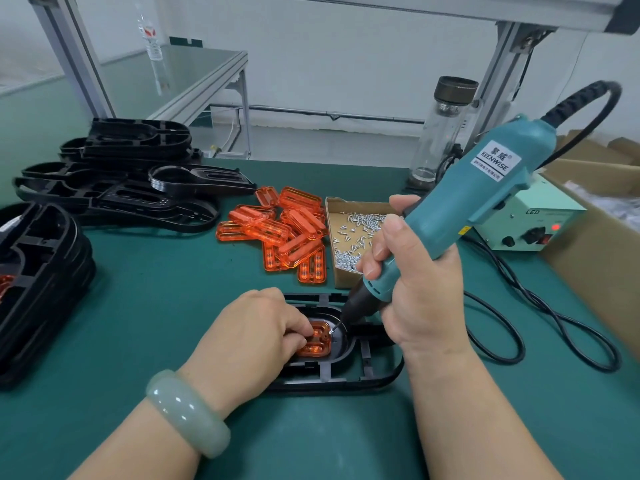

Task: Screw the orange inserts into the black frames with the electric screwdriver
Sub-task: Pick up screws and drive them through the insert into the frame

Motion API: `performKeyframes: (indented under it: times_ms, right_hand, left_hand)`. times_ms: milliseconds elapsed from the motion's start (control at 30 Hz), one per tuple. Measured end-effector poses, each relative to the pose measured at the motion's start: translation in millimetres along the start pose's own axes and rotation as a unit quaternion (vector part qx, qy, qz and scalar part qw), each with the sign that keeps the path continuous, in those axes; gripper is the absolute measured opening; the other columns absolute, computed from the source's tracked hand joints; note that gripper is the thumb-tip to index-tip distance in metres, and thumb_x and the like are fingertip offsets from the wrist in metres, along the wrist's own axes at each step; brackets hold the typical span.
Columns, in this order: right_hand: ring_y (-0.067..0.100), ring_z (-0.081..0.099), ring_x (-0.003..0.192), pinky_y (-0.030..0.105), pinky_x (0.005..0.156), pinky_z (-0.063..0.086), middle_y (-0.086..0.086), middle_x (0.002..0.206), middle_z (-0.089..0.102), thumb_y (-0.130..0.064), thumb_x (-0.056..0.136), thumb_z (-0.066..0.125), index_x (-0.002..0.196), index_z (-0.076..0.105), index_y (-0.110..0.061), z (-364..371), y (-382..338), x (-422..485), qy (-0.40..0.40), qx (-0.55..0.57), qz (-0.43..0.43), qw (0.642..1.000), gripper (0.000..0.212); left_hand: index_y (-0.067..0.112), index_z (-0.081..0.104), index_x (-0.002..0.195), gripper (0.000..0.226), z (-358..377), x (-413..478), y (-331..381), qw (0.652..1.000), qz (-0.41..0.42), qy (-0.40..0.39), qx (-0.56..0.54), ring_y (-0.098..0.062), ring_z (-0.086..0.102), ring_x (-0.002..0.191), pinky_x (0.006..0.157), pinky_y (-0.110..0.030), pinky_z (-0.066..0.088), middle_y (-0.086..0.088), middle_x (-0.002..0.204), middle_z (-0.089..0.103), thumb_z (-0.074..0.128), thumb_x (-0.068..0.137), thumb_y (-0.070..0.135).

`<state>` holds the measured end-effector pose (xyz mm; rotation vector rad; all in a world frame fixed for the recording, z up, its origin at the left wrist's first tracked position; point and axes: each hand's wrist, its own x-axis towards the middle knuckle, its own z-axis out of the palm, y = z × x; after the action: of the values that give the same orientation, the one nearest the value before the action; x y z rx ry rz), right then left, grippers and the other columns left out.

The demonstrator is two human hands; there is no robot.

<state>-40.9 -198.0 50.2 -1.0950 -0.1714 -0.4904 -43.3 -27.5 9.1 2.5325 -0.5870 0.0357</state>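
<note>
— Where's the orange translucent plastic insert (317,341)?
— In the black plastic frame (375,372), near on the green desk (166,306), pinched by the left hand (258,327).
— And the right hand (419,292)?
— Grips the teal electric screwdriver (485,192), tip at the insert's right edge.

A green-matted workbench (166,306) lies under the grip; beyond it, a white wall (346,53); up-left, an aluminium post (74,53) and a second metal-framed table (207,77); overhead, an aluminium beam (450,8).
</note>
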Motion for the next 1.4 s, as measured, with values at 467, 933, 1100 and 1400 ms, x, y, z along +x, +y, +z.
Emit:
performKeyframes:
  times_ms: [467,933,1100,1400]
  right_hand:
    - [0.013,0.047,0.043,0.026,0.051,0.042,-0.006,0.055,0.052,-0.015,0.084,0.063,0.098,0.056,-0.018,5.2,2.4,-2.6,-0.058,-0.017,-0.009,0.998,0.016]
    - [0.014,0.041,0.039,0.024,0.049,0.042,-0.001,0.053,0.046,-0.011,0.079,0.066,0.084,0.061,-0.026,14.8,4.4,-0.1,-0.161,0.003,0.021,0.987,0.016]
    - [0.015,0.041,0.039,0.023,0.047,0.04,-0.002,0.052,0.046,-0.001,0.08,0.06,0.083,0.056,-0.021,14.1,5.5,-1.9,-0.181,-0.018,0.019,0.983,0.02]
    - [0.014,0.044,0.041,0.024,0.05,0.042,-0.003,0.053,0.048,-0.011,0.08,0.062,0.092,0.058,-0.021,13.9,5.2,0.3,-0.205,-0.024,0.011,0.978,0.016]
  left_hand:
    - [0.038,0.073,0.094,0.015,0.0,0.2,0.6,1.0,0.009,0.009,0.001,-0.01,0.05,0.089,0.076,-0.021,0.036,0.014,0.084,0.052,0.068,0.084,0.028]
    - [0.037,0.072,0.097,0.016,-1.9,1.1,2.8,1.0,0.02,0.002,0.009,-0.009,0.048,0.086,0.072,-0.022,0.036,0.014,0.08,0.048,0.066,0.086,0.028]
    - [0.036,0.073,0.097,0.016,-2.8,1.2,3.1,1.0,0.022,0.001,0.004,-0.009,0.05,0.086,0.077,-0.023,0.04,0.013,0.081,0.05,0.067,0.084,0.028]
    - [0.035,0.073,0.098,0.016,-4.2,2.0,5.3,1.0,0.013,-0.004,0.002,-0.007,0.048,0.084,0.079,-0.024,0.042,0.014,0.082,0.049,0.066,0.085,0.028]
